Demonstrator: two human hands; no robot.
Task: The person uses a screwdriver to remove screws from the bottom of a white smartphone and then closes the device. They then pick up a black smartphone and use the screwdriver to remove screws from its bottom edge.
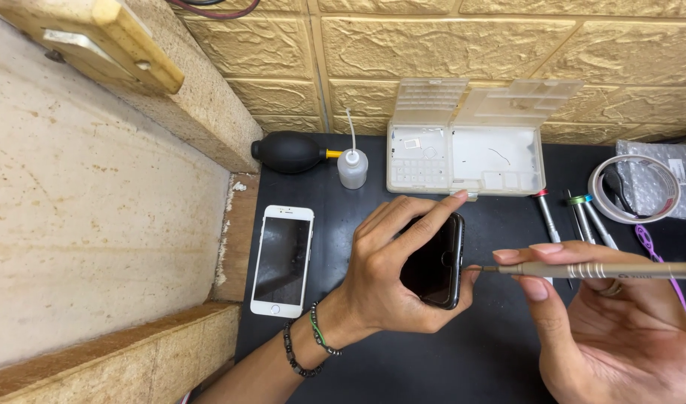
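gripping a black phone, left hand hides it; right hand pinches screwdriver.

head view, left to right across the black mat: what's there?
White phone → left hand → black phone it holds on edge → screwdriver with its tip at the phone's end → right hand.

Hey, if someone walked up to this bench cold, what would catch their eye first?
Probably the two hands at centre: the left hand holds a black phone on its edge over the black mat, while the right hand brings a slim metal screwdriver to its bottom end. Next, a white phone lying face up to the left, and an open clear parts box against the wall.
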